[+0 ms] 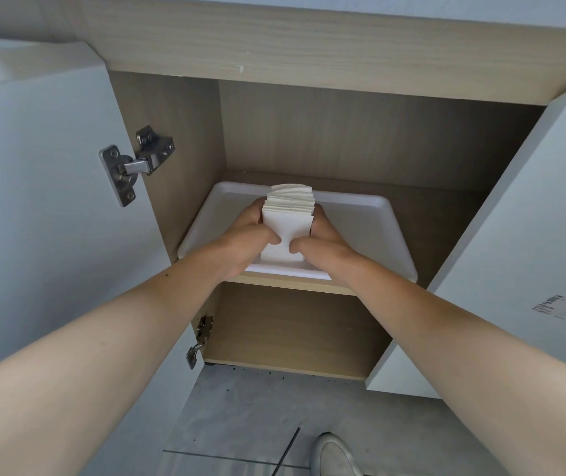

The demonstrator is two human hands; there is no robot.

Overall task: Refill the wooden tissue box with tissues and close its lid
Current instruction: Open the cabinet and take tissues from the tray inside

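Observation:
A thick stack of white folded tissues [286,218] sits over a white tray [370,228] on the middle shelf of an open cabinet. My left hand [245,237] grips the stack's left side, thumb on top. On the right side my right hand [326,243] holds it the same way. Both thumbs press on the top sheet near its front edge. The wooden tissue box is not in view.
The cabinet's white doors stand open, the left door [44,201] with a metal hinge [137,163], the right door [522,235] angled outward. A lower compartment [295,331] lies beneath the shelf. Grey tiled floor and a shoe [336,455] are below.

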